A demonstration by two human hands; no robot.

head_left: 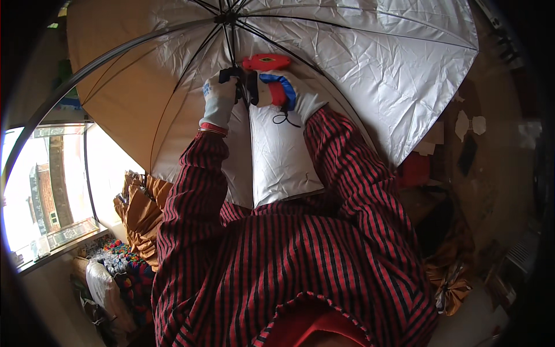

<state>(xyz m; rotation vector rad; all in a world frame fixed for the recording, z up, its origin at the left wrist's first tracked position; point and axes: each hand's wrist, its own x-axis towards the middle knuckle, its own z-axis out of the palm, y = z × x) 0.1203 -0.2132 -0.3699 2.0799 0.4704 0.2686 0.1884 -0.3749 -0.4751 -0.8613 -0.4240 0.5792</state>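
An open umbrella (370, 75) fills the upper part of the view, its silvery, creased underside toward me and its black ribs meeting at a hub (226, 18). My left hand (219, 97), in a pale glove with black fingertips, is closed round a thin black rib below the hub. Right beside it is my right hand (296, 92), in a white and blue glove, its fingers bent closed near the same rib. Red and black parts show at those fingers; what they grip is unclear. A dark cord loop (285, 118) hangs below. Just beyond lies a red, flat object (266, 61) with a yellowish oval mark.
A bright window (46, 185) is at the left, with a sill (63, 237) below it. Folded brown umbrellas (141, 217) and a multicoloured knitted-looking item (118, 257) lie at my left. Another brown folded umbrella (454, 292) is at the lower right.
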